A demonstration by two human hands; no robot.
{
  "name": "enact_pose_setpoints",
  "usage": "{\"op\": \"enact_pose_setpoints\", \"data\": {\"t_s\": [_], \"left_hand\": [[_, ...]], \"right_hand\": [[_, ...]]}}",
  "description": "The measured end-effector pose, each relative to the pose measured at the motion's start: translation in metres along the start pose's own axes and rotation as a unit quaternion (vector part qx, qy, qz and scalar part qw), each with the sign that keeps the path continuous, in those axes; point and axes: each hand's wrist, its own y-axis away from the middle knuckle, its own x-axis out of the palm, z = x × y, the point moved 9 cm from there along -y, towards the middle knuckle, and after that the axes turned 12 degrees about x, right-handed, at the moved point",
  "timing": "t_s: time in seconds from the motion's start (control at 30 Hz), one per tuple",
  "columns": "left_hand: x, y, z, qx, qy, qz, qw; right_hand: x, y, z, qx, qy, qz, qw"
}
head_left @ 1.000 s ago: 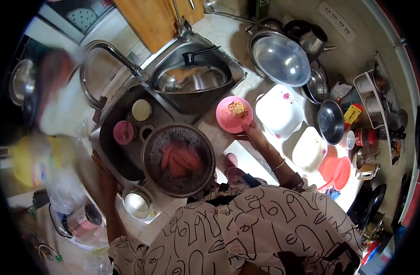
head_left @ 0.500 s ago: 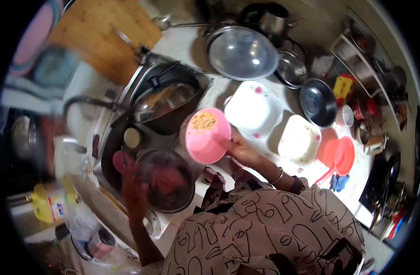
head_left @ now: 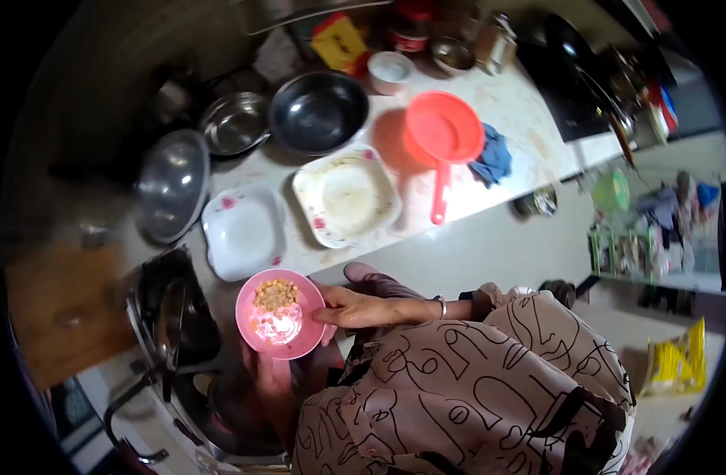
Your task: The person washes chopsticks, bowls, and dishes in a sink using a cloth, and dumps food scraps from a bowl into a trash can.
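Observation:
A pink bowl (head_left: 254, 328) is tilted toward me above the sink's edge, with yellow-brown bean-like bits gathered at its far side and a shiny wet patch below them. My right hand (head_left: 345, 307) grips the bowl's right rim, thumb on the inside. At the near rim, my left hand (head_left: 272, 384) holds the bowl from below; its fingers are partly hidden and a little blurred. Beneath lies the dark sink (head_left: 244, 435), where my left arm covers much of what is inside.
On the counter stand a white square dish (head_left: 248, 233), a stained floral dish (head_left: 349, 202), a black pan (head_left: 319, 115), metal bowls (head_left: 173, 186) and a red strainer (head_left: 444, 131) beside a blue cloth (head_left: 494, 154). The faucet (head_left: 121, 404) arches at lower left. A stove (head_left: 557, 95) sits at the far right.
My view has swung right along the counter. The left hand has come up from the sink, where it was near a small pink object, to the bowl. The right hand still holds the bowl.

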Motion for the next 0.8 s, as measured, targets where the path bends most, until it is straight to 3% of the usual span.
{"op": "enact_pose_setpoints", "data": {"t_s": [0.27, 0.3, 0.53, 0.6, 0.8], "left_hand": [[0.065, 0.018, 0.064, -0.184, 0.010, 0.022, 0.983], [0.078, 0.018, 0.067, -0.191, -0.031, 0.062, 0.979], [0.169, 0.009, 0.127, -0.273, 0.007, 0.082, 0.959], [0.206, 0.009, 0.146, -0.292, 0.001, 0.101, 0.951], [0.325, 0.017, 0.248, -0.346, -0.009, 0.185, 0.920]], "right_hand": [[-0.062, 0.080, -0.041, -0.045, -0.022, -0.200, 0.979], [-0.068, 0.091, -0.044, -0.050, -0.024, -0.217, 0.975], [-0.120, 0.179, -0.059, -0.123, 0.054, -0.342, 0.930], [-0.138, 0.211, -0.077, -0.034, 0.088, -0.365, 0.926], [-0.226, 0.338, -0.115, -0.030, 0.006, -0.407, 0.913]]}}
